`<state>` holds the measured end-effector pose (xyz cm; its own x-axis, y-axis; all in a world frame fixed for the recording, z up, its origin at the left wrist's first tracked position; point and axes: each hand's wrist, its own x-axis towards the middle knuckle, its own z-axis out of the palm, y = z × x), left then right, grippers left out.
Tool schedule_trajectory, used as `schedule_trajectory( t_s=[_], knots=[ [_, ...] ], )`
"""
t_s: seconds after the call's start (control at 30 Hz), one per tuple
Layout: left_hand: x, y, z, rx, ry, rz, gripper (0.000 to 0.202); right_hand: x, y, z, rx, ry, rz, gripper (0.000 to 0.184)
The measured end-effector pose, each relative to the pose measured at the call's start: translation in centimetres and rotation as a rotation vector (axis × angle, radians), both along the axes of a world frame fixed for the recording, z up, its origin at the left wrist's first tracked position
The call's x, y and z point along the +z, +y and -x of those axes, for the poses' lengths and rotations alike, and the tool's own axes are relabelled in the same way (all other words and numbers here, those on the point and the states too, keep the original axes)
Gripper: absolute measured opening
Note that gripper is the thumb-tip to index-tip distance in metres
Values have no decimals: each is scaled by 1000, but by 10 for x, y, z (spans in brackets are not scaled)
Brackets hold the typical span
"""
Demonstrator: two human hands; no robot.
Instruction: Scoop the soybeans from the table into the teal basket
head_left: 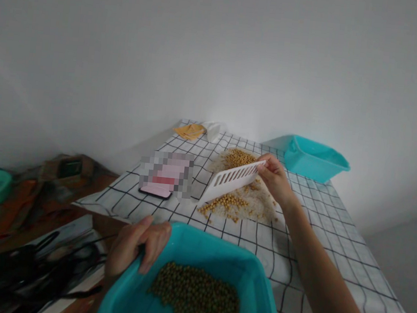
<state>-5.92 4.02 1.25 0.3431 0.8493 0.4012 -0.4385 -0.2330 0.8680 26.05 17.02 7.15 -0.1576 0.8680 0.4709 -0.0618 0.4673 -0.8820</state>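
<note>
My left hand (137, 245) is closed over the left rim of a turquoise plastic basin (218, 243), with its fingers curled inside. Dark-looking round beans (198, 296) cover part of the basin's bottom. In my right hand (274, 180), pinched at its far right end, is a white slotted plastic plate (223, 187), tilted on edge. Its lower left end reaches down among yellow soybeans (231, 201) on the tablecloth. Pale, rice-like grains (262, 208) lie spread around the soybeans, and a second soybean heap (238, 158) sits behind the plate.
A second turquoise basin (309, 161) stands at the table's back right. A pink phone-like item (166, 174), partly pixelated, lies left of the grains on the checked tablecloth (134, 198). Yellow cloth or paper (190, 131) is at the back. Cables and dark gear (50, 264) clutter the lower left.
</note>
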Motion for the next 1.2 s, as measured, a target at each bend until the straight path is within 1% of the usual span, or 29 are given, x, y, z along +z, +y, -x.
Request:
schedule_trajectory(
  t_s=[0.07, 0.17, 0.23, 0.33, 0.47, 0.53, 0.57, 0.67, 0.73, 0.8, 0.9, 0.97, 1.07, 1.13, 1.2],
  knots=[
    [2, -3, -3, 34, -20, 21, 71, 5, -2, 0, -55, 67, -27, 22],
    [3, -4, -5, 46, -23, 36, 71, 15, -9, -3, -176, 153, -57, 24],
    [1, -3, -5, 38, -29, 44, 71, 23, -19, -8, -263, 172, -64, 26],
    [-3, 0, -2, 17, -32, 47, 72, 30, -42, -15, -375, 152, -46, 26],
    [-3, 2, 3, -17, 12, 12, 71, 29, -77, -22, -469, 123, 26, 25],
    [-1, 2, 4, -67, 54, -9, 70, 25, -90, -23, -512, 106, 42, 26],
    [0, 2, 3, -45, 34, -9, 70, 22, -96, -24, -529, 101, 45, 26],
    [2, 1, 1, 7, -4, 2, 69, 15, -107, -23, -560, 102, 55, 25],
    [3, 2, 0, -8, 21, -2, 70, 12, -110, -22, -560, 100, 72, 24],
    [2, 3, 0, -22, 46, -7, 70, 10, -111, -22, -545, 84, 88, 23],
    [2, 4, 3, 18, 46, -2, 70, 7, -109, -22, -510, 59, 118, 22],
    [2, 4, 4, 11, 71, -6, 70, 6, -108, -22, -492, 67, 136, 23],
    [4, 2, 3, 2, 89, -1, 70, 5, -107, -20, -521, 78, 108, 24],
    [6, 0, 1, 42, 56, 28, 70, 4, -108, -19, -544, 54, 78, 24],
    [7, -2, -2, 71, 35, 60, 70, 4, -109, -17, -533, 26, 72, 24]
  ],
)
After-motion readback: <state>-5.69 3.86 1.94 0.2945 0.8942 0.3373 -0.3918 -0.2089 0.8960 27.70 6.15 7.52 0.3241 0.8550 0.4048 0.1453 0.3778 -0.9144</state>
